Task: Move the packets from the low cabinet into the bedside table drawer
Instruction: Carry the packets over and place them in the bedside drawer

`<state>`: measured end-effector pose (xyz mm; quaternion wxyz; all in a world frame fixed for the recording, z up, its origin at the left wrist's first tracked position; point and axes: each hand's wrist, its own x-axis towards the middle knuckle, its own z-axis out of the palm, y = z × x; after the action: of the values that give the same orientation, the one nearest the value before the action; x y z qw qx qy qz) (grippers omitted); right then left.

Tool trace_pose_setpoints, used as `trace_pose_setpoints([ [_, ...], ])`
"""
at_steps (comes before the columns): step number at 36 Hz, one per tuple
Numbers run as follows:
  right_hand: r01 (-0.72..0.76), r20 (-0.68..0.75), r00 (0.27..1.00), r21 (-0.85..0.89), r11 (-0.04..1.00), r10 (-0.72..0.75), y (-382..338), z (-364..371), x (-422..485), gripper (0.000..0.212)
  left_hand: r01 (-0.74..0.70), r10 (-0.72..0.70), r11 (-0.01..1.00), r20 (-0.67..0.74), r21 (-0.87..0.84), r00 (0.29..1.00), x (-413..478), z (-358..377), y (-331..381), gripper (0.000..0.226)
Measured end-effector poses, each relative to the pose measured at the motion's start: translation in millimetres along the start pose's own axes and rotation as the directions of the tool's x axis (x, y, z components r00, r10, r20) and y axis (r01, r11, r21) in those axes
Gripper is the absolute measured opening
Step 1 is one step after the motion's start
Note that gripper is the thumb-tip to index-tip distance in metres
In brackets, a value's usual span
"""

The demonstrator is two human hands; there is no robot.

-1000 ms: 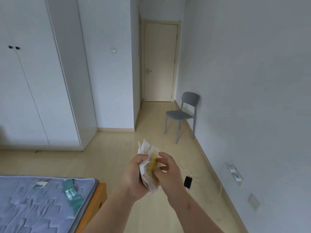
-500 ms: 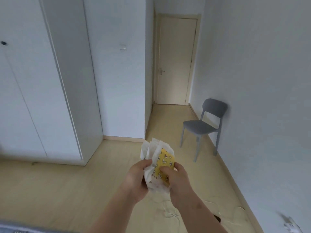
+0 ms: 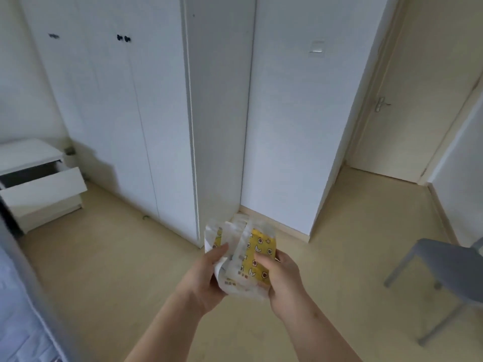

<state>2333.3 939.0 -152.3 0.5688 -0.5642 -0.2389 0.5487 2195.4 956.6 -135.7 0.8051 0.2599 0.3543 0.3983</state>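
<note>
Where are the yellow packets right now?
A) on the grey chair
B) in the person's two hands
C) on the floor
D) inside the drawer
B: the left hand and the right hand both grip the packets in front of the body, far from the open drawer at the left.

Nothing legible anywhere in view; the packets (image 3: 257, 257) at lower centre show a yellow panel of small printed figures; a few tiny orange marks sit near their bottom edge, possibly lettering, too blurred to read.
</note>
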Motion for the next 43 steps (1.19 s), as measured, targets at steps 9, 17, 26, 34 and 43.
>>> trace_pose_setpoints([
  [9, -0.137, 0.178, 0.973, -0.085, 0.987, 0.15, -8.4, 78.9, 140.1, 0.017, -0.089, 0.066, 0.992, -0.229, -0.092, 0.971, 109.1, -62.0, 71.0, 0.029],
  [17, -0.164, 0.223, 0.956, -0.125, 0.979, 0.188, -31.9, 198.8, 273.5, 0.017, -0.166, 0.113, 0.976, -0.326, -0.139, 0.939, 209.4, -135.0, 188.0, 0.023],
  [26, -0.19, 0.302, 0.923, -0.178, 0.966, 0.237, -26.1, 349.9, 380.8, 0.014, -0.273, 0.226, 0.962, -0.489, -0.025, 0.843, 264.9, -225.5, 302.9, 0.021],
  [34, -0.268, 0.445, 0.812, -0.288, 0.919, 0.377, 8.0, 500.8, 450.5, 0.013, -0.362, 0.235, 0.932, -0.698, -0.037, 0.677, 285.8, -351.1, 393.4, 0.014],
  [43, -0.295, 0.627, 0.597, -0.408, 0.864, 0.5, 26.4, 688.5, 540.5, 0.017, -0.372, 0.225, 0.927, -0.867, 0.049, 0.445, 336.8, -479.9, 526.5, 0.017],
])
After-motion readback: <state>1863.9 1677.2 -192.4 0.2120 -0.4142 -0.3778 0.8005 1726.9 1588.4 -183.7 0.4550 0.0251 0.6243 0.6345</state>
